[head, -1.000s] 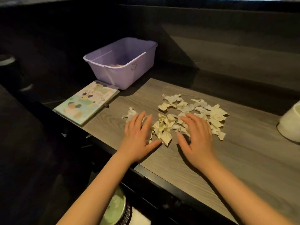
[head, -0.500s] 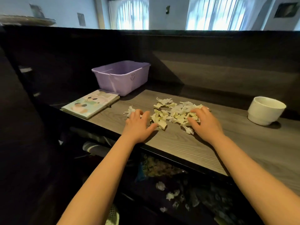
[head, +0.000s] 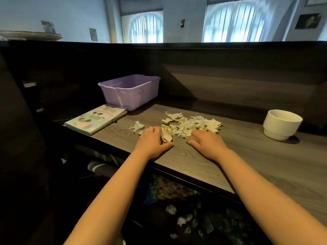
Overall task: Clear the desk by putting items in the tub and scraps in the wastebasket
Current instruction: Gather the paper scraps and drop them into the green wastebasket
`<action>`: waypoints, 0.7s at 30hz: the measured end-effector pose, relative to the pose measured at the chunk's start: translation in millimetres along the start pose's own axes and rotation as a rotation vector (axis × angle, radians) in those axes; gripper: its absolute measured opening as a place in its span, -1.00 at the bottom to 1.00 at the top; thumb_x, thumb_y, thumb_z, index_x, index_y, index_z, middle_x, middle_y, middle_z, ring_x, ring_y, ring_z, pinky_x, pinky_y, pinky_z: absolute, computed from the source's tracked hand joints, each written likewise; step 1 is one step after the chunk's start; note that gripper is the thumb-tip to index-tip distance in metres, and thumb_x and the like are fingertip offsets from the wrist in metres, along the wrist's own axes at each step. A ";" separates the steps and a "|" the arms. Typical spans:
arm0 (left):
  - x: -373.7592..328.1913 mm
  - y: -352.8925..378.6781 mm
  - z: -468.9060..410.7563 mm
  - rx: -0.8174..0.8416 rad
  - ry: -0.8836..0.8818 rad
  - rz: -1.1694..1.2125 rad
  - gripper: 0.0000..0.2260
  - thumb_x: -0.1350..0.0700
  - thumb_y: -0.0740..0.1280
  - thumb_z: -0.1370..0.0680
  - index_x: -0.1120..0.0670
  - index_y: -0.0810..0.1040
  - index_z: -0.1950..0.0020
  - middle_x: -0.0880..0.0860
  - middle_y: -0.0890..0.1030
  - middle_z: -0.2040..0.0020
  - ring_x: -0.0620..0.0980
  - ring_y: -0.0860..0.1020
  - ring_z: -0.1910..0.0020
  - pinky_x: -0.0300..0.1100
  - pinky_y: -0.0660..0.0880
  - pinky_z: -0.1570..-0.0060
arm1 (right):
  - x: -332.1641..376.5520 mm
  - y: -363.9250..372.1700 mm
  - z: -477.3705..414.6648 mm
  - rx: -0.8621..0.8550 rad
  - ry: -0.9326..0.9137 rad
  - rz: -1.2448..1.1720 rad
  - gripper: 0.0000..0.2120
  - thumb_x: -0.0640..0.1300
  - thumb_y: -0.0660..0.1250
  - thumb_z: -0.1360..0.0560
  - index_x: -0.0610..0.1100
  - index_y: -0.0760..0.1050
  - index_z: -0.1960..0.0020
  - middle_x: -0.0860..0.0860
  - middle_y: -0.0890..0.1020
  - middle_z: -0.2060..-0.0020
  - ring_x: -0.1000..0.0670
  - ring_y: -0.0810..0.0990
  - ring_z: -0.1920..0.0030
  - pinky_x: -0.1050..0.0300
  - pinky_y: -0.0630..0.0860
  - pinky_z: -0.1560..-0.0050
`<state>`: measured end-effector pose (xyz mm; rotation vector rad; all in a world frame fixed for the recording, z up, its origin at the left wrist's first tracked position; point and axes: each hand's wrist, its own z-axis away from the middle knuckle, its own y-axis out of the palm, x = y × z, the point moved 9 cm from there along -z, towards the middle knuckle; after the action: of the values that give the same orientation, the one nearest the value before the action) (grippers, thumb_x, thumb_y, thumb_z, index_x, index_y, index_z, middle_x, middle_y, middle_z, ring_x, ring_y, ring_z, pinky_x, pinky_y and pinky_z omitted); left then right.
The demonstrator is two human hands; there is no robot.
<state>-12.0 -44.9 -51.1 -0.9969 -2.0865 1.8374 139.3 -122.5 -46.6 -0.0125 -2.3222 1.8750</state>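
The scraps (head: 192, 123) lie in a loose pile at mid-desk, nearer the front edge than the back panel (head: 238, 85). One stray piece sits just left of the pile. The desk (head: 265, 161) shows bare wood between the pile and the cup (head: 282, 124) on the right, and more bare wood along the front edge under both wrists. The tub (head: 131, 93) stands at the far left, well apart from the pile. The book (head: 96, 121) lies just in front of it, at the desk's left end.

The left hand (head: 152, 141) rests palm down at the pile's left side, fingers held together and bent, thumb stretched flat along the wood. The right hand (head: 208, 143) rests at the pile's near right side, fingers bent downward, thumb out to the left. Both sets of fingertips are buried in paper, so we cannot tell whether they pinch any piece.

The tub's near wall hides most of its inside. Below the front edge the space is dark. Pale crumpled bits (head: 181, 221) show there, but we cannot make out what they rest on. The frame cuts off the desk's right end.
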 end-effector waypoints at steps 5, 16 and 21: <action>-5.4 -2.9 0.7 -0.029 0.048 -0.018 -0.66 -0.17 0.24 -0.53 0.09 0.43 -0.09 0.06 0.54 -0.03 0.03 0.51 0.03 -0.06 0.51 0.03 | -11.9 -3.5 -0.5 -0.093 0.061 -0.161 -0.77 0.06 0.12 -0.60 -0.06 0.40 0.10 0.08 0.49 0.23 0.03 0.47 0.19 0.15 0.38 0.26; -8.5 -7.8 5.1 -0.080 0.091 0.019 -0.80 0.08 0.26 -0.55 0.12 0.48 0.24 0.05 0.50 0.28 0.01 0.46 0.25 -0.18 0.36 0.26 | -6.8 -24.2 0.3 -0.228 0.110 -0.460 -0.76 0.04 0.14 -0.60 -0.12 0.37 0.11 -0.06 0.52 0.30 -0.07 0.49 0.27 -0.06 0.48 0.22; 7.3 -23.3 7.3 -0.219 0.006 0.311 -0.84 0.26 0.29 -0.49 0.07 0.40 0.24 -0.06 0.44 0.30 -0.13 0.42 0.29 -0.31 0.33 0.30 | 0.3 -28.0 -1.0 -0.237 0.054 -0.454 -0.75 0.03 0.15 -0.60 -0.14 0.37 0.10 -0.02 0.47 0.33 -0.04 0.44 0.29 0.02 0.39 0.27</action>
<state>-29.8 -46.7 -33.0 -1.4511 -2.2728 1.7558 141.7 -127.6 -19.2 0.3948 -2.2548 1.3625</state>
